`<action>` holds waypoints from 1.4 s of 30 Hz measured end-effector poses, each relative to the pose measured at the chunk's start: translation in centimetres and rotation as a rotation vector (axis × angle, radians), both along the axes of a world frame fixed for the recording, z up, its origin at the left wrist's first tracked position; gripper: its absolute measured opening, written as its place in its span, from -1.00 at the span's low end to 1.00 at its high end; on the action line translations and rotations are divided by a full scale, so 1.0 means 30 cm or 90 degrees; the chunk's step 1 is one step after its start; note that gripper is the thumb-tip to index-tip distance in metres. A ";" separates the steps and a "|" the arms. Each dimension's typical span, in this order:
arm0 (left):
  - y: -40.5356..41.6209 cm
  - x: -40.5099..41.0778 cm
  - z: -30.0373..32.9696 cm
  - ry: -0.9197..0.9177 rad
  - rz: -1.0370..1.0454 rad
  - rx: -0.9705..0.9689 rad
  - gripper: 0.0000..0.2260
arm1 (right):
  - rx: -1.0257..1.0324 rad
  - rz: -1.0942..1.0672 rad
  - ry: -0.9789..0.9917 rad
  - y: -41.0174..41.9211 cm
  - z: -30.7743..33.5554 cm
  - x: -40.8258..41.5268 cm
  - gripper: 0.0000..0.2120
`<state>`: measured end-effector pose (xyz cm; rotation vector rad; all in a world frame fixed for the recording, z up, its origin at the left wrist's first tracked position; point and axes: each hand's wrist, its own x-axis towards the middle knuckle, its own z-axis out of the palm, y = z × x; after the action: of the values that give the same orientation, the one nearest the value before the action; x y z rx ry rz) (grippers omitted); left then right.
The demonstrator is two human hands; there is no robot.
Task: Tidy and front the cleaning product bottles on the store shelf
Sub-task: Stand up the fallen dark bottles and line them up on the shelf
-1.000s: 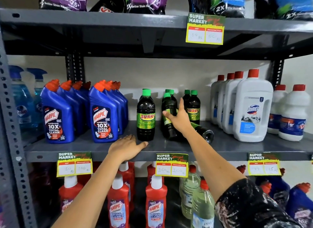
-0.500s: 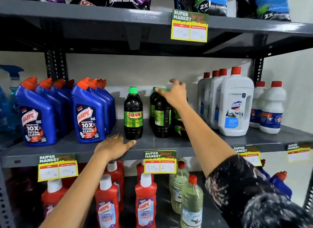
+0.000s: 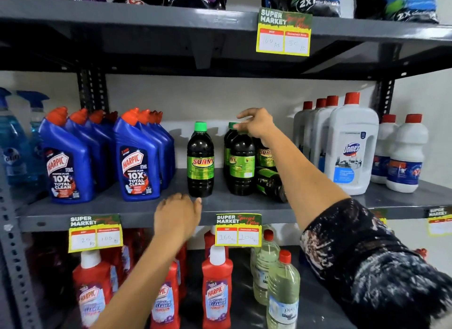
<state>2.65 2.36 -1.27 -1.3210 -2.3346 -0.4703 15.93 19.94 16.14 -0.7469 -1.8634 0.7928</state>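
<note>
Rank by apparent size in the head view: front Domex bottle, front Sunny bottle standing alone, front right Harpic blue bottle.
1. Domex bottle, clearly largest.
2. Harpic blue bottle.
3. Sunny bottle, slimmest; its height looks close to the Harpic's.

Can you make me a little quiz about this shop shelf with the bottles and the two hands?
1. True or false: every dark Sunny bottle on the middle shelf is standing up.
2. Which hand is up at the green caps? A) left hand B) right hand C) neither
3. Fill in: the big white bottle at the front right says ____.

Key
1. False. One fallen Sunny bottle lies on its side behind the right arm.
2. B. The right hand is at the caps of the Sunny bottles; the left hand rests on the shelf edge.
3. Domex, on the white bottle.
</note>
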 end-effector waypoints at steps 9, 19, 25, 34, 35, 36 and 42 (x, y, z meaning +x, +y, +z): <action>0.114 0.151 -0.012 0.045 -0.211 0.004 -0.46 | -0.046 0.236 -0.053 0.017 -0.006 0.087 -0.57; 0.181 0.141 0.054 -0.135 -0.208 -0.235 -0.34 | -0.139 0.395 -0.045 0.032 0.005 0.117 -0.65; 0.212 0.138 0.067 -0.156 -0.187 -0.257 -0.30 | -0.128 0.204 -0.176 0.050 -0.061 0.187 -0.42; 0.260 0.143 0.053 -0.140 -0.178 -0.240 -0.20 | -0.070 -0.107 -0.445 0.081 -0.314 0.179 -0.26; 0.258 0.139 0.048 -0.132 -0.182 -0.235 -0.20 | -0.081 -0.119 -0.356 0.091 -0.327 0.185 -0.22; 0.258 0.136 0.047 -0.124 -0.188 -0.234 -0.21 | -0.084 -0.139 -0.274 0.099 -0.338 0.195 -0.19; 0.252 0.139 0.049 -0.113 -0.192 -0.250 -0.20 | -0.085 -0.105 0.080 0.116 -0.404 0.246 -0.08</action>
<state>6.83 9.91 0.19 -1.9008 -2.4672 -0.2272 23.31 23.42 4.01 -0.9017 -1.6269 0.8449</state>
